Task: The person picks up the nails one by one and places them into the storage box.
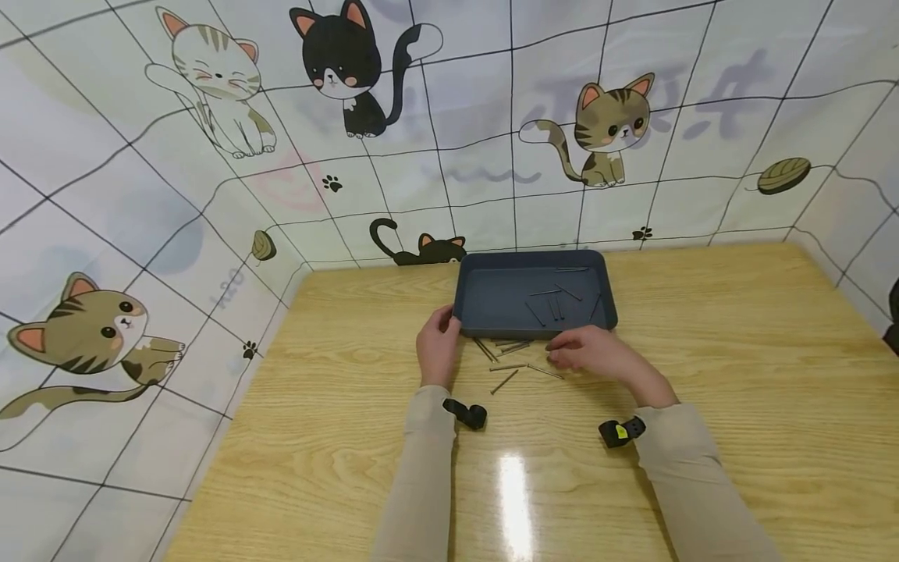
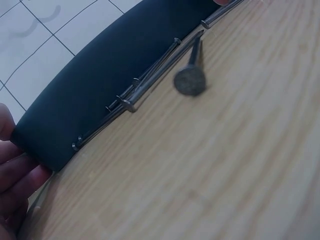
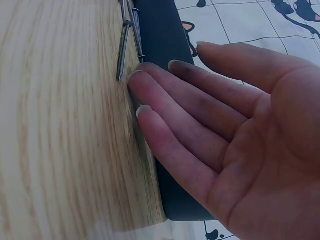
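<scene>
A dark blue-grey tray (image 1: 492, 300) stands at the back of the wooden table, with several thin nails (image 1: 572, 269) lying scattered inside, mostly toward its right half. My left hand (image 1: 438, 347) grips the front left corner; in the left wrist view its fingers (image 2: 22, 177) bend against the tray's outer wall (image 2: 100, 75). More loose nails (image 1: 507, 367) lie on the table along the tray's front side. Beside that front side is my right hand (image 1: 590, 351), its fingers (image 3: 175, 140) extended and holding nothing in the right wrist view. Their tips are close to the nails (image 3: 121, 52).
The wooden table (image 1: 337, 437) extends to both sides and toward me. A white cloth (image 1: 477, 125) with black grid lines and cartoon cats rises behind the tray and along the left and right sides. A dark object (image 1: 893, 316) shows at the far right edge.
</scene>
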`<state>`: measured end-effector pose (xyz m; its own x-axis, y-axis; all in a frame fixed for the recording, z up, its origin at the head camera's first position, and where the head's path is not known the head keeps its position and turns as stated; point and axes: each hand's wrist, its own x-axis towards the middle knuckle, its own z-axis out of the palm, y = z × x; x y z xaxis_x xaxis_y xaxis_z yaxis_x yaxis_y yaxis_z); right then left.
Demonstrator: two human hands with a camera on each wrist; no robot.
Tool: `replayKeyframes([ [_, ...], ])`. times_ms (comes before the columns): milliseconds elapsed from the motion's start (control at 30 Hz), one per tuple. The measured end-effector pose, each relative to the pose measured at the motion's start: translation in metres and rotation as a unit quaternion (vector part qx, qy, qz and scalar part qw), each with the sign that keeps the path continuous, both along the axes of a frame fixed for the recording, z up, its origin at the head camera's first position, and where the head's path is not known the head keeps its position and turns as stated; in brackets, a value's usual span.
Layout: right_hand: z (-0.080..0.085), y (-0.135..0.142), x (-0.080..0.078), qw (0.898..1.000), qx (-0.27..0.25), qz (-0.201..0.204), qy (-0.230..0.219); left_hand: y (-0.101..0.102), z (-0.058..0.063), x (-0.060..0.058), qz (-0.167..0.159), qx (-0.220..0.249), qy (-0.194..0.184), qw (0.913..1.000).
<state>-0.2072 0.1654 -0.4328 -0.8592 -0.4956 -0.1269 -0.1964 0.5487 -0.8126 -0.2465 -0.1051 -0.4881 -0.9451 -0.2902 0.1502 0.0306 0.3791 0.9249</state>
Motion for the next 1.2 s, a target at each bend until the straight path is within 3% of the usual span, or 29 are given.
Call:
replayKeyframes([
  [300,-0.004,-0.004,0.000,0.999,0.031,0.013,-0.003,0.002,0.002,0.001,-0.001,0.008,-0.005,1.0000],
  [767,-0.004,-0.016,-0.005,0.992,0.119,0.007,0.038,0.005,0.007,-0.002,0.005,0.000,-0.009,1.0000],
  [1200,-0.001,-0.015,-0.010,0.990,0.133,0.014,0.055,0.010,0.012,-0.002,0.009,0.000,-0.019,0.9998],
])
